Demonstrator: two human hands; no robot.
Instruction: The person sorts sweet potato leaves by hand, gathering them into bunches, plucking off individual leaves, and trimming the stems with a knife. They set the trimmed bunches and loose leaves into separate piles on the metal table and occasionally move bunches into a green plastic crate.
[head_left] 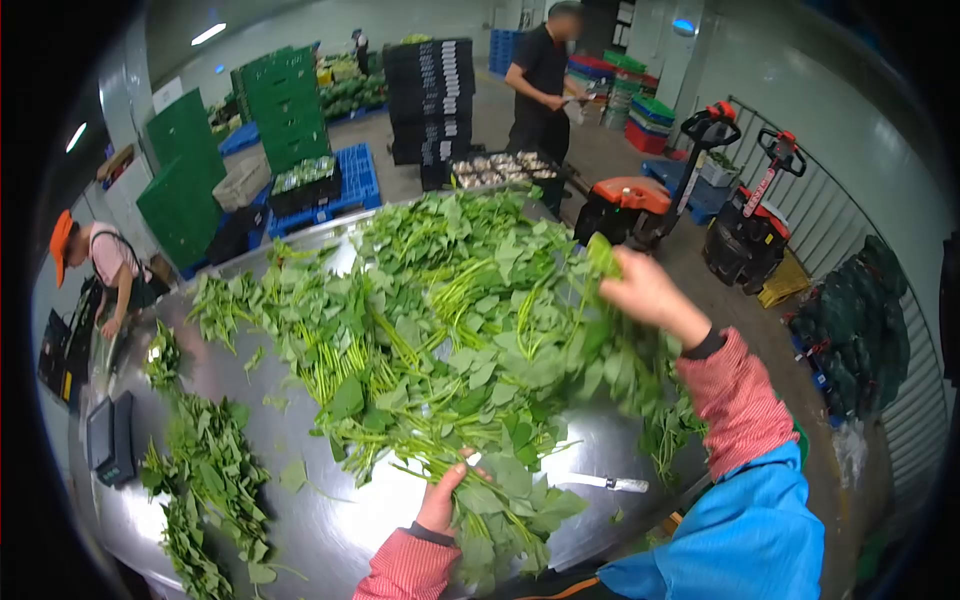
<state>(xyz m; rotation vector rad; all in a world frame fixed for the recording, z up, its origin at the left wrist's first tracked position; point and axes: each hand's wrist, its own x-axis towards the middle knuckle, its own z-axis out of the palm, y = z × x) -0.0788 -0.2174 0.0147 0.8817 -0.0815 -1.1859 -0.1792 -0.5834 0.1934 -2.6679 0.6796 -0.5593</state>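
Leafy green stems [480,260] are heaped over the middle of a metal table [300,520]. At the near edge of the heap, my left hand [440,500] is closed round a bunch of greens [510,510], with its leaves spreading to the right. My right hand [645,288] is raised at the heap's right side, its fingers wrapped round the stem ends of another bunch [610,350] whose leaves hang down, blurred. Between the hands, a knife [605,482] with a clear handle lies on the metal.
More greens [215,480] lie at the left, near a black scale [110,440]. A co-worker in an orange cap [100,255] bends at the far left. Another person [545,85] stands behind a crate of mushrooms [505,170]. Pallet jacks [640,200] stand at the right.
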